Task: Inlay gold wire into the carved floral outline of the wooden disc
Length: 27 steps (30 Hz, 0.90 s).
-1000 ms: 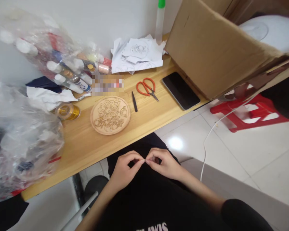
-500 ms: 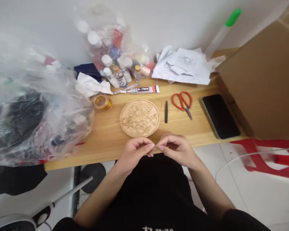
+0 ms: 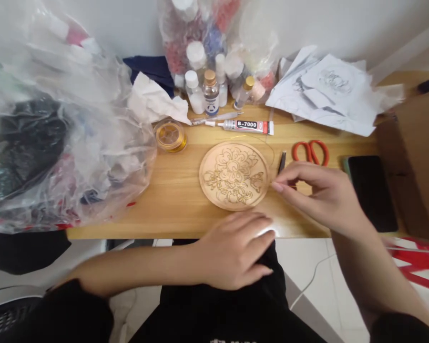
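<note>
The carved wooden disc (image 3: 235, 175) lies on the table (image 3: 175, 190), the left hand (image 3: 238, 252) spread open at its near side. At its right, by the tweezers (image 3: 282, 163), the right hand (image 3: 320, 195) pinches closed, on what I cannot tell; the hands have just parted, so their joint fingertip work seems paused.

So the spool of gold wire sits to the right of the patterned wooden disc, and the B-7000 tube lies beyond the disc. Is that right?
Not quite: the head view shows the spool of gold wire to the left of the patterned wooden disc. The B-7000 tube does lie beyond the disc.
</note>
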Each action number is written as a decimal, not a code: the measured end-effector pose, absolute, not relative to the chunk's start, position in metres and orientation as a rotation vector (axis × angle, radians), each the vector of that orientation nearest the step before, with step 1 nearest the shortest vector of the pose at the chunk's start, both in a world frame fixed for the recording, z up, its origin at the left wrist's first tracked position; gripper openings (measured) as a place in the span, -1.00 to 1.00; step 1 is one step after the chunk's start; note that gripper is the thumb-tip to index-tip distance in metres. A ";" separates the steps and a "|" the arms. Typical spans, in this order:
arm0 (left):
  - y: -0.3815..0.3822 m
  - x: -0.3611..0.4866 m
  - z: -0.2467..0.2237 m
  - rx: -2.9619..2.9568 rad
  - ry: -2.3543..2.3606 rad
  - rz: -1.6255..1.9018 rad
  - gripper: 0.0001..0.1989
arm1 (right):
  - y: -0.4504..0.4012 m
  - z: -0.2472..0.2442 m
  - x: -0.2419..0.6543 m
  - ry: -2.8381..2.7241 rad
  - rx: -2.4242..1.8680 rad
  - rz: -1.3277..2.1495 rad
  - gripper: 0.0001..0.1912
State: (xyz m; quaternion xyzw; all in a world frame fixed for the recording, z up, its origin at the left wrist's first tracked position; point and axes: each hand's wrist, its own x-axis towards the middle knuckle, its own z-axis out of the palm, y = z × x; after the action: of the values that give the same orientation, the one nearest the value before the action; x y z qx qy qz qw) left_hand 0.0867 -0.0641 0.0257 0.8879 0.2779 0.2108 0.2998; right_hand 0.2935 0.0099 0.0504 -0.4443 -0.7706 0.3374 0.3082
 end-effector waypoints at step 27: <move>-0.054 0.119 -0.015 2.702 0.796 0.573 -0.63 | 0.049 0.008 0.261 -2.154 -1.221 0.294 -0.94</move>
State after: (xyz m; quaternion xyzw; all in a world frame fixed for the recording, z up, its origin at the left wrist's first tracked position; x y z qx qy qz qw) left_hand 0.1186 -0.0540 -0.0154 0.9316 0.2744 0.1976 0.1333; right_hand 0.2610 0.0486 0.0078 -0.4641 -0.8189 0.1117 0.3188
